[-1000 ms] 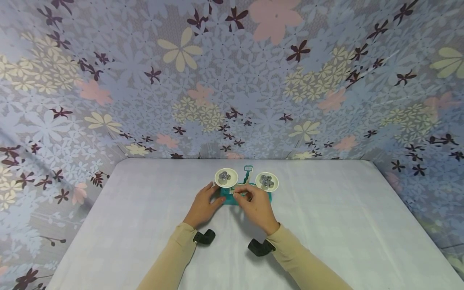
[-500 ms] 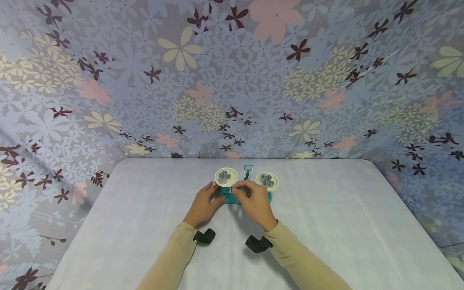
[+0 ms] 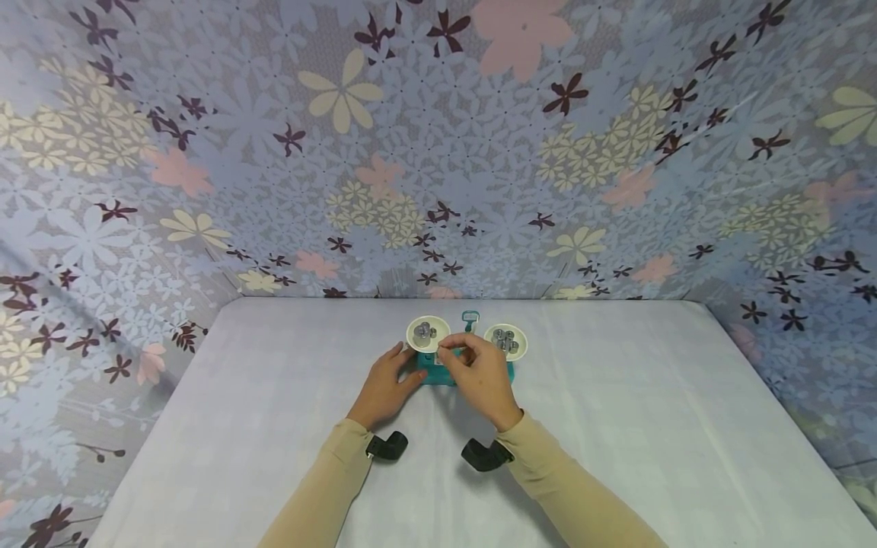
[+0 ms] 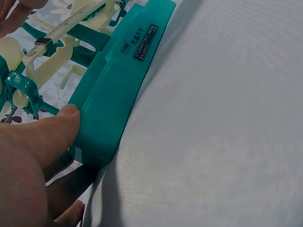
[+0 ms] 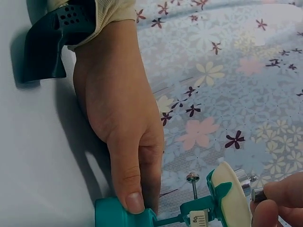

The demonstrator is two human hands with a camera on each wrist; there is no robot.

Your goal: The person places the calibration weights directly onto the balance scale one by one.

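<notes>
A teal balance scale (image 3: 473, 374) with a cream beam (image 4: 66, 23) stands near the table's far edge. Its left pan (image 3: 411, 342) and right pan (image 3: 523, 352) both hold several metal weights. With the thumb on top of the base's left end and the other fingers at its side, my left hand (image 3: 384, 392) grips the scale. My right hand (image 3: 483, 380) hovers over the scale's middle, close to the left pan. Between its fingertips, in the right wrist view, it pinches a small metal weight (image 5: 258, 194). From the head this weight is barely visible, and the hand hides much of the beam.
A pale cloth covers the table (image 3: 651, 396). Behind it rises a flowered backdrop (image 3: 438, 190). A black rider (image 4: 43, 41) sits on the scale's graduated beam, and a teal handle-like piece (image 3: 470, 316) shows at the back.
My right hand has shifted slightly away from me and upward, bringing its fingertips closer to the left pan. The left hand and the scale have stayed in place.
</notes>
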